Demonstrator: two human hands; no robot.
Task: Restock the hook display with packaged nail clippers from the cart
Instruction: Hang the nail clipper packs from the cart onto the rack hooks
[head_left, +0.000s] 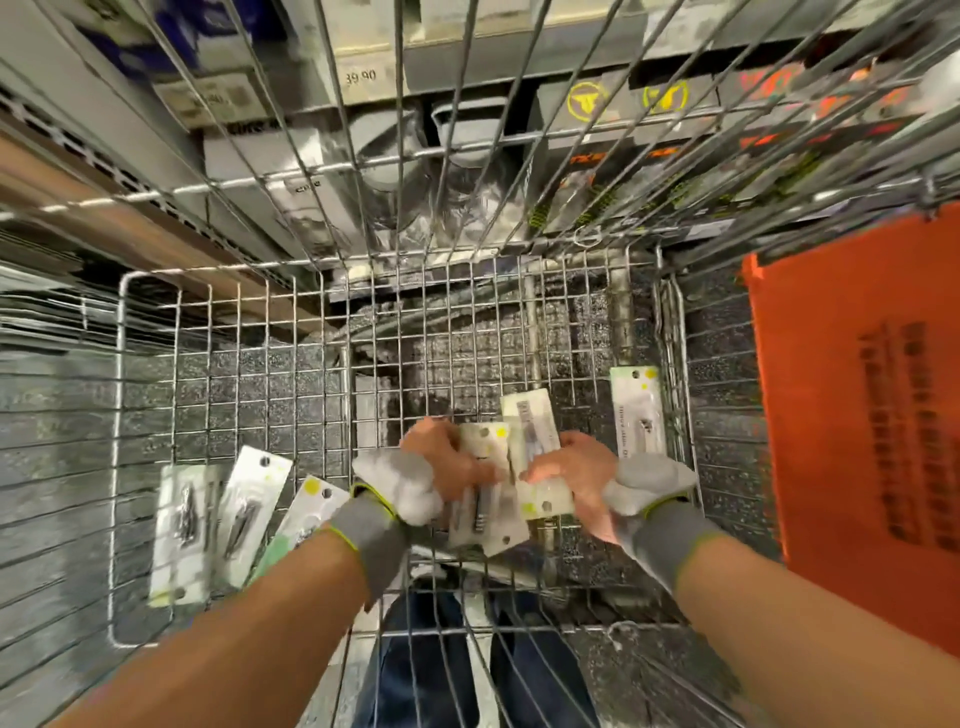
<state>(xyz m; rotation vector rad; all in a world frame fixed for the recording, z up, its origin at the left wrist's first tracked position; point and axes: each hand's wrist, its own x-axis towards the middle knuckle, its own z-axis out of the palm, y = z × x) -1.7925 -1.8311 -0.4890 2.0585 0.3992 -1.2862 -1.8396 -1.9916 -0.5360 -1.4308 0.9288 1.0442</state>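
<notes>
A wire cart (145, 364) fills the view, with an orange panel (857, 415) at its right side and blurred shelves (467, 67) beyond. Both hands are down in the basket, side by side. The left hand (447, 462) grips a clipper pack (485, 488), fingers curled over its top; the right hand (576, 467) pinches a second pack (535, 447) that overlaps the first. It is probably a small stack, though blur hides the edges. Three loose packs (228, 525) lie at the basket's left, and one pack (638, 410) leans on the right wall.
</notes>
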